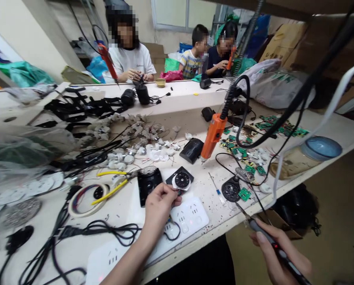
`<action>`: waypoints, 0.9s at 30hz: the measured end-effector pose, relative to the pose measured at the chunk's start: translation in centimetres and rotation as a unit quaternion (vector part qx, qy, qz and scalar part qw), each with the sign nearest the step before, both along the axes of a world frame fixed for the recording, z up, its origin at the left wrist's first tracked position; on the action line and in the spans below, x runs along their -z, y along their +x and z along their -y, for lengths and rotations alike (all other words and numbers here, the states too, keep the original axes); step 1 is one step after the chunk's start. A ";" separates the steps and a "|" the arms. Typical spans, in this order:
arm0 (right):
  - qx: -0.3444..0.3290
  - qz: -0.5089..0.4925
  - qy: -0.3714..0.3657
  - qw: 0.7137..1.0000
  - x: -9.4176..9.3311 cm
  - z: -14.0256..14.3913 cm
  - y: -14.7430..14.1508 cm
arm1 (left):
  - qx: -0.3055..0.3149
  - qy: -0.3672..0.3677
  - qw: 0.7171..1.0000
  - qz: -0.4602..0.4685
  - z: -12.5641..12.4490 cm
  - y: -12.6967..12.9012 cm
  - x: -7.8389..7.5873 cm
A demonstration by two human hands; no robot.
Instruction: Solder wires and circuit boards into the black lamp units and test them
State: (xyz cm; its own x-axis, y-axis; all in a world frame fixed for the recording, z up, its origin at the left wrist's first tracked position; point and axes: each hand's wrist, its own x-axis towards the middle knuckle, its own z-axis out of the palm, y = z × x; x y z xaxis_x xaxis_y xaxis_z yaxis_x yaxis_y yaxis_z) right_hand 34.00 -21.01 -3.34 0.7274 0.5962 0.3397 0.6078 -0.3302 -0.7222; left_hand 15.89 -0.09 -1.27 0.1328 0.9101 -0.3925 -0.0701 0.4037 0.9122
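Note:
My right hand point(279, 247) grips a soldering iron point(266, 233) with a small red light on its dark handle. Its tip reaches toward a round black dish point(231, 190) and a small green circuit board point(244, 194). Over the white power strip point(191, 217), my left hand point(162, 200) pinches at the edge of a round black part on a white disc point(182, 180), which rests on a black square piece. What lies between those fingertips is hidden. A black plastic housing point(149, 184) stands just beyond the left hand, beside yellow-handled pliers point(111, 190).
An orange electric screwdriver point(214, 136) hangs over the table. Small motors with wires point(129, 154) and circuit boards point(251, 152) are strewn about. A tape roll point(88, 204) and black cables point(111, 229) lie left. Several people sit across the table, a co-worker point(132, 59) handling a black part.

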 end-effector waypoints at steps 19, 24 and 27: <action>-0.176 -0.244 0.078 0.951 -2.1 -8.3 -5.9 | -0.014 0.019 1.000 -0.004 0.1 0.3 0.9; -0.186 -0.248 0.071 0.948 -1.7 -8.8 -6.5 | -0.023 0.033 0.999 -0.002 0.2 0.4 1.3; -0.187 -0.246 0.072 0.948 -1.5 -8.9 -7.1 | -0.027 0.043 0.999 0.002 0.2 0.4 1.4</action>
State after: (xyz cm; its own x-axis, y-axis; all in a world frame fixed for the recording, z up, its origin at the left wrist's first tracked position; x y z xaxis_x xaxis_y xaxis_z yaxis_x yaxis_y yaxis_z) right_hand 26.89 -12.14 -1.82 0.5661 0.8167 0.1118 0.2403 -0.0338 -0.9701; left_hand 16.28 -0.32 -2.69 0.0844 0.9464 -0.3117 -0.0936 0.3190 0.9431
